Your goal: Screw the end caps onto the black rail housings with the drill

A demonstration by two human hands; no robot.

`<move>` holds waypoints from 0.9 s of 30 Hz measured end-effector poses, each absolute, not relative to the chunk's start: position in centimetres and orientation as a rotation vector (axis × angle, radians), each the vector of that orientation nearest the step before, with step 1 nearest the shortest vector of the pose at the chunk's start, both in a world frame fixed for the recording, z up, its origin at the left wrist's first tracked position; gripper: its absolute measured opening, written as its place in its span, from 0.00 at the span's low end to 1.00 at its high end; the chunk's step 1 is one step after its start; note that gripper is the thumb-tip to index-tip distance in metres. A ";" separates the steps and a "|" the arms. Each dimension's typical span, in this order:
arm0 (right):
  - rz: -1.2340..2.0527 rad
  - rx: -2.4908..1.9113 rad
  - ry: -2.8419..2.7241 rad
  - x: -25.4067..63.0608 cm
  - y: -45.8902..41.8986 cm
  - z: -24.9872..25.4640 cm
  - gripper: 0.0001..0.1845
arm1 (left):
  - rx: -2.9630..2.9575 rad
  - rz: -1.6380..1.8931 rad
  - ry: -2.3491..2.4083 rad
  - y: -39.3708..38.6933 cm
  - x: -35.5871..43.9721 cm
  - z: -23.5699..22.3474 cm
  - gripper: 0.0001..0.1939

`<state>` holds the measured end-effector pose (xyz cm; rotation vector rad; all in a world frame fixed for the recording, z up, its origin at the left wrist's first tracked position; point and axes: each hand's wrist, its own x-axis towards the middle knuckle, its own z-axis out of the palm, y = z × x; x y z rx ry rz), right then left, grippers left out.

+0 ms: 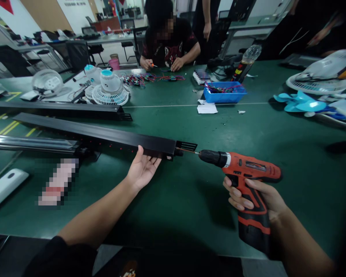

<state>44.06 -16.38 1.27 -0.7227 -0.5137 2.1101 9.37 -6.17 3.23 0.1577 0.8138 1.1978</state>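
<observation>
My right hand (248, 196) is wrapped round the grip of a red and black cordless drill (248, 165), a finger near its trigger. The drill points left, and its thin bit lies by the slotted end piece (187, 146) of a long black rectangular tube (103, 130). Whether the bit touches it I cannot tell. My left hand (144, 169) holds that tube from below near its right end, thumb on the near side and fingers underneath. Another black tube (75, 109) lies behind it, and a shiny dark profile (31, 143) rests at the left.
White fans (109, 92) and a blue bin (225, 93) of wires stand at the back. Light-blue fan blades (302, 103) lie at the right. Across the green table (167, 223) a person (170, 42) handles a small orange tool. A white case (7, 188) lies at the left.
</observation>
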 end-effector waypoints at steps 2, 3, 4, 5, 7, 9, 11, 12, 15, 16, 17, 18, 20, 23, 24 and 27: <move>2.111 -0.712 -0.517 44.1 -16.4 1.2 0.17 | 0.164 1.200 0.812 -6.2 9.4 3.3 0.31; 2.116 -0.710 -0.517 44.1 -16.4 1.2 0.17 | 0.164 1.203 0.812 -6.2 9.4 3.3 0.31; 2.119 -0.709 -0.518 44.1 -16.5 1.3 0.17 | 0.163 1.206 0.811 -6.3 9.4 3.3 0.30; 2.121 -0.711 -0.517 44.1 -16.5 1.3 0.17 | 0.160 1.210 0.810 -6.3 9.4 3.3 0.30; 2.116 -0.719 -0.512 44.1 -16.6 1.3 0.17 | 0.150 1.213 0.803 -6.3 9.4 3.2 0.29; 2.107 -0.722 -0.507 44.0 -16.6 1.3 0.17 | 0.142 1.213 0.780 -6.3 9.2 3.0 0.29; 2.106 -0.727 -0.506 44.0 -16.7 1.3 0.18 | 0.132 1.212 0.746 -6.3 9.1 2.8 0.29; 2.107 -0.730 -0.507 44.0 -16.7 1.2 0.18 | 0.123 1.211 0.732 -6.3 9.0 2.7 0.29; 2.108 -0.746 -0.507 44.0 -16.7 1.1 0.18 | 0.091 1.211 0.722 -6.3 8.8 2.5 0.30; 2.108 -0.751 -0.507 44.0 -16.7 1.1 0.18 | 0.085 1.213 0.726 -6.3 8.8 2.5 0.31; 2.107 -0.755 -0.509 44.0 -16.8 1.1 0.18 | 0.083 1.216 0.730 -6.3 8.8 2.5 0.31; 2.106 -0.758 -0.511 44.0 -16.8 1.1 0.17 | 0.083 1.217 0.730 -6.4 8.8 2.6 0.31; 2.104 -0.758 -0.514 44.0 -16.9 1.1 0.17 | 0.079 1.215 0.726 -6.5 8.8 2.7 0.31; 2.105 -0.753 -0.521 44.1 -17.0 1.0 0.18 | 0.053 1.205 0.719 -6.7 8.8 2.8 0.31; 2.108 -0.755 -0.523 44.1 -17.0 1.0 0.18 | 0.044 1.204 0.719 -6.7 8.8 2.9 0.31; 2.112 -0.763 -0.523 44.2 -17.0 0.9 0.18 | 0.028 1.204 0.706 -6.8 8.7 3.1 0.32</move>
